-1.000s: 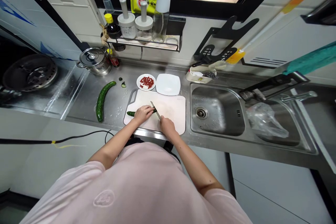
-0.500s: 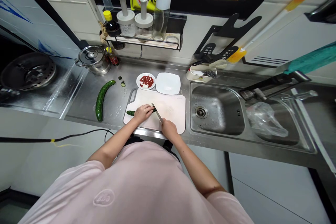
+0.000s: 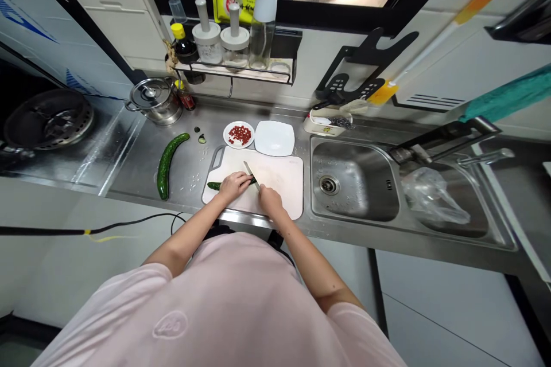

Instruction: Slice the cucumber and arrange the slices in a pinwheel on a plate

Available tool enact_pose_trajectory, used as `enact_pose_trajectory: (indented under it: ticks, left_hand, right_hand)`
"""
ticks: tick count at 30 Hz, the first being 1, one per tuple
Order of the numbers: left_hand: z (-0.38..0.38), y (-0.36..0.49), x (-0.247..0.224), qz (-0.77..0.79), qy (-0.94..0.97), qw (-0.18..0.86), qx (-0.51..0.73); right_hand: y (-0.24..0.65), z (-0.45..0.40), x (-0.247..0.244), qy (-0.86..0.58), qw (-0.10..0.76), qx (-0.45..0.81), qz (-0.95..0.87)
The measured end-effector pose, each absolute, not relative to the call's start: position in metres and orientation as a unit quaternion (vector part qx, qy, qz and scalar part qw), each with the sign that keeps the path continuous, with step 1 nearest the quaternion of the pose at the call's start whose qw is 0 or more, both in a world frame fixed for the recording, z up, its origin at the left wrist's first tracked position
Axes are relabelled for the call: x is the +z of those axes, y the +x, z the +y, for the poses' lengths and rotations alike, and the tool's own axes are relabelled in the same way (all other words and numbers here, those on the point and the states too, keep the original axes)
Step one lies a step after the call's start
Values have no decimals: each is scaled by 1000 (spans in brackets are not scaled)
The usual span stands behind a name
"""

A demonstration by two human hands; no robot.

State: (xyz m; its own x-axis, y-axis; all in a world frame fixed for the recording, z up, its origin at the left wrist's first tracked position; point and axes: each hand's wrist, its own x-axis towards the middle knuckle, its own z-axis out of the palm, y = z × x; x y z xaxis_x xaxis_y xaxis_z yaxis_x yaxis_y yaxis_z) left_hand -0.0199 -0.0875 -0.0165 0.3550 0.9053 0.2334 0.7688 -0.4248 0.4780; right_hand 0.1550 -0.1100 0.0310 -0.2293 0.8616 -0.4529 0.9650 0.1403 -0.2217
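A piece of cucumber (image 3: 213,186) lies across the white cutting board (image 3: 284,183), its left end sticking out past my left hand (image 3: 233,186), whose fingers are closed over it. My right hand (image 3: 271,203) is wrapped round the handle of a knife (image 3: 250,171). The blade points up and to the left and crosses the cucumber's right end, just beside my left fingertips. A whole cucumber (image 3: 166,165) rests on the steel counter to the left of the board.
Behind the board are a small plate of red pieces (image 3: 240,135) and a white square plate (image 3: 274,138). Cucumber scraps (image 3: 202,139) and a lidded pot (image 3: 155,101) stand further left. The sink (image 3: 355,183) is at the right, below a wall rack (image 3: 241,73).
My right hand has moved a little up and left, and the knife blade now reaches further over the cucumber. My left hand stays in place.
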Motion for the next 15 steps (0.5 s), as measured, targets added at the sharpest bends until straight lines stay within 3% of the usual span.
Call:
enact_pose_trajectory:
  ticks: [15]
  left_hand:
    - [-86,-20,-17,523,800,160,248]
  right_hand:
    - [170,-137,35,622,131,-242,733]
